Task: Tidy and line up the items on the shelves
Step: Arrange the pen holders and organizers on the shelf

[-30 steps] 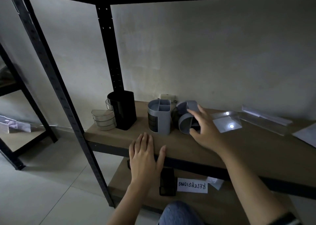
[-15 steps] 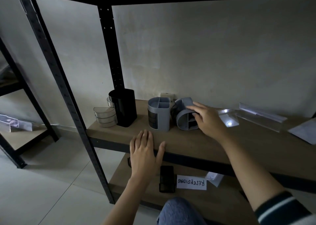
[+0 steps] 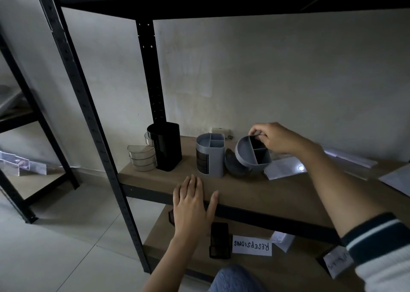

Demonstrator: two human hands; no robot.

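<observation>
Since a second ago your right hand (image 3: 275, 138) has tipped the fallen organizer (image 3: 253, 154) upward, pinching its rim; left hand (image 3: 190, 205) rests flat on the shelf (image 3: 266, 194). Stand it beside the upright one (image 3: 209, 155).

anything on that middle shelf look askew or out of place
Yes. The right hand pinches the rim of a grey organiser that is tipped over, its mouth facing the camera, while its twin and the black holder stand upright.

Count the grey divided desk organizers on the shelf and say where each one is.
2. One grey organizer stands upright mid-shelf; a tilted grey organizer beside it is gripped at its rim by the right hand. Others may be hidden.
</observation>
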